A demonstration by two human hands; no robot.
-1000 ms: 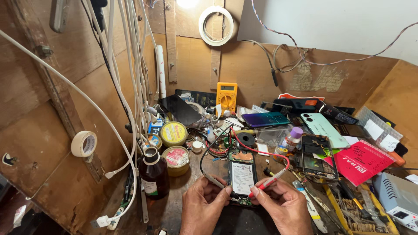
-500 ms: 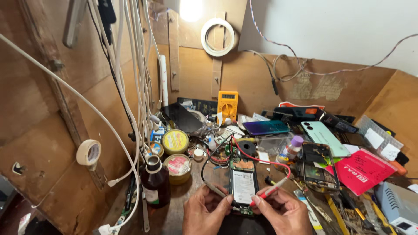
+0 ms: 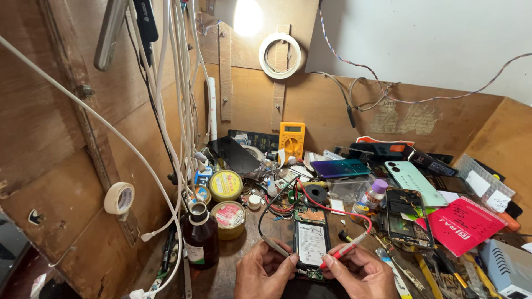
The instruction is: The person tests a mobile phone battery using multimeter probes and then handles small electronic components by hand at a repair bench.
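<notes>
Left hand [image 3: 266,272] gripping a slim black probe [image 3: 280,249], right hand [image 3: 359,272] pinching a red one [image 3: 344,252] (both leads trailing), testing the opened black phone [image 3: 311,243]; steady tip contact comes next.

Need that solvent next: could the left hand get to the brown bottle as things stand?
Probably yes. The brown bottle stands just left of the left hand with nothing between, though its fingers hold the black probe, which would need setting down.
</notes>
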